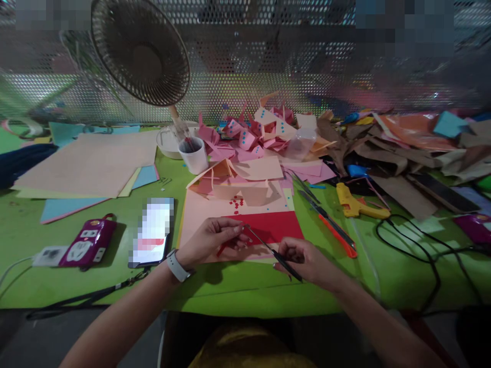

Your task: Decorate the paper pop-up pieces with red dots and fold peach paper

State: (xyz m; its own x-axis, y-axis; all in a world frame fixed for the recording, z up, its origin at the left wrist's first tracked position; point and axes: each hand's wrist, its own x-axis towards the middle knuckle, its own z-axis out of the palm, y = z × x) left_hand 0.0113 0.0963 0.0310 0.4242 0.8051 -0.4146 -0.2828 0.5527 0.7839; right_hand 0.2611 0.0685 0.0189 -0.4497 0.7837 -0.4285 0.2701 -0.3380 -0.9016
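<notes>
My right hand is closed around the black handle of a slim tool with a thin metal shaft; its exact kind is unclear. The shaft points up and left to my left hand, whose thumb and fingers are pinched together at its tip. Whatever they pinch is too small to make out. Beneath both hands lies a sheet of red paper on peach paper. Just beyond the fingers, small red paper bits are scattered in front of a folded peach paper piece.
Folded pink and peach pieces are heaped behind, near a white cup and a fan. Left are a phone, a purple pouch and paper sheets. An orange-handled cutter and yellow glue gun lie right.
</notes>
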